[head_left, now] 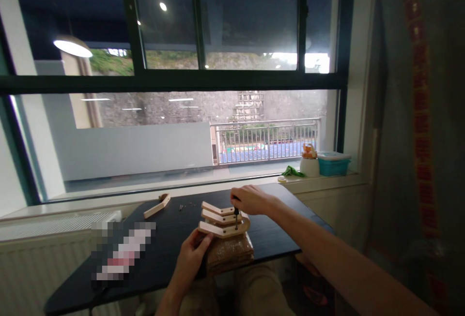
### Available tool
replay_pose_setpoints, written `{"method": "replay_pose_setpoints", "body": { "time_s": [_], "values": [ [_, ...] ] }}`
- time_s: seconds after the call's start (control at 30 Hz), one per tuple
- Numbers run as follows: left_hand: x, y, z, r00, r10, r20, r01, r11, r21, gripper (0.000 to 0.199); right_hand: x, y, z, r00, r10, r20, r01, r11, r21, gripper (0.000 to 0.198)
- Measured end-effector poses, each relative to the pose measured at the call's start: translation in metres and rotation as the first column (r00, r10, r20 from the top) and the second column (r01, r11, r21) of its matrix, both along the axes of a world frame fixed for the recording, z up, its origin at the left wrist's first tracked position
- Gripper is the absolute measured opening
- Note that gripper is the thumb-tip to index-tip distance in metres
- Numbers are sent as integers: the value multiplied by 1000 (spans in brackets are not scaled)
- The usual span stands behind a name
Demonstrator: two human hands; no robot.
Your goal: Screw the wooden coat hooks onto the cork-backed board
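A pale wooden piece with several angled arms (217, 229) rests on a brown packet wrapped in clear plastic (232, 254) at the table's front edge. Dark holes or screw heads dot its arms. My right hand (252, 200) is closed round the dark handle of a screwdriver (236, 218), which stands upright with its tip on the nearest arm. With thumb and fingers, my left hand (195, 253) grips the left end of that same arm. Some of the left fingers are hidden beneath the wood.
On the dark table (170, 248) lie a loose angled wooden piece (158, 206), some small screws (181, 207) and a pixelated item (125, 253). The windowsill holds a green cloth (292, 172), a white pot (309, 166) and a teal box (333, 165). A radiator (43, 263) stands left.
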State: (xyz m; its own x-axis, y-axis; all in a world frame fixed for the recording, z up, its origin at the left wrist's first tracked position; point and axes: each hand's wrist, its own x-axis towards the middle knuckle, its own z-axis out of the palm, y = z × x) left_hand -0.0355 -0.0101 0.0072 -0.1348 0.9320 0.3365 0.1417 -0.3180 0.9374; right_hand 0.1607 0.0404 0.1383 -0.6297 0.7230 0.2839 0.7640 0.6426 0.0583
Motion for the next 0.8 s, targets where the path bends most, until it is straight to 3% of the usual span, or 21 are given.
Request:
{"method": "replay_pose_setpoints", "body": {
  "time_s": [0.4, 0.8],
  "values": [
    [-3, 4, -7, 1000, -14, 3, 14, 1000, 0, 37, -1, 9, -5, 981, -195, -12, 195, 981, -4, 41],
    [-3, 3, -4, 1000, 7, 8, -7, 1000, 0, 37, -1, 4, 7, 1000, 19, 18, -20, 1000, 17, 30]
  ]
}}
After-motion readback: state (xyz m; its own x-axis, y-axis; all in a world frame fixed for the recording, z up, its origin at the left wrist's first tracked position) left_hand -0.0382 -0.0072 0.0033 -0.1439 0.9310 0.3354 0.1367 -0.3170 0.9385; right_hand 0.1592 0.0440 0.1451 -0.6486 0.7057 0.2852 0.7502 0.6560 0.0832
